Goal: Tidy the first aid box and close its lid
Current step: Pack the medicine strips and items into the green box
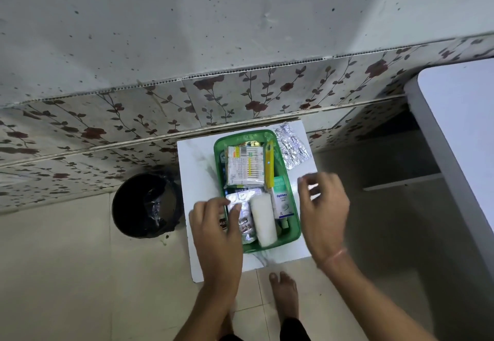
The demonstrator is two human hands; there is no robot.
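Observation:
A green first aid box [295,229] stands open on a small white table [197,158]. Inside lie a pack of cotton buds [244,165], a white bandage roll [263,219], a small Optibex carton [282,201], a yellow strip [269,163] and foil blister strips [242,201]. My left hand [217,231] rests over the box's near left side, thumb and fingers pinching a foil strip. My right hand [323,207] hovers just right of the box, blurred, fingers spread and empty. More foil blister strips [291,146] lie on the table beyond the box's right corner. No lid is in view.
A black bin with a dark liner [148,205] stands on the tiled floor left of the table. A flowered tiled wall runs behind. A white tabletop edge [454,137] fills the right side. My bare foot [284,295] is below the table's front edge.

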